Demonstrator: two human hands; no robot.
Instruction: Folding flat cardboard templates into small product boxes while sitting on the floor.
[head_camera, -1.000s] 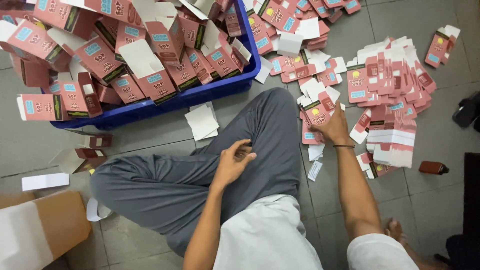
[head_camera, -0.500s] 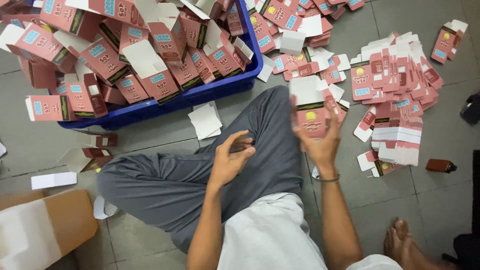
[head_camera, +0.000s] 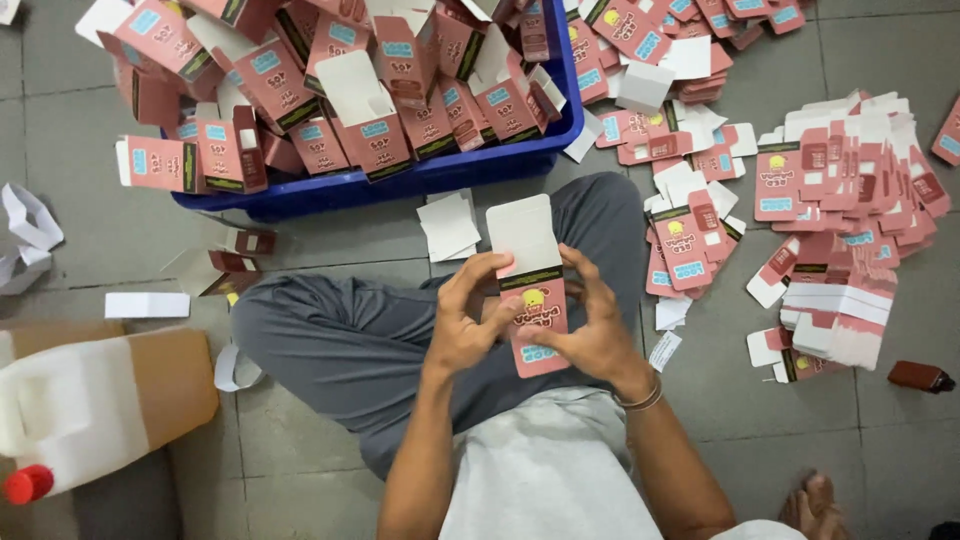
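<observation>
Your left hand (head_camera: 462, 325) and right hand (head_camera: 590, 330) gripped one flat box (head_camera: 532, 300); the bin (head_camera: 470, 170) was heaped full, and many flat ones (head_camera: 840, 210) waited.

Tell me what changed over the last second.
The right hand lifted a flat pink carton off the floor pile and brought it in over the lap; the left hand rose to meet it, so both now grip it. The blue crate of folded cartons and the stacks stayed put.
</observation>
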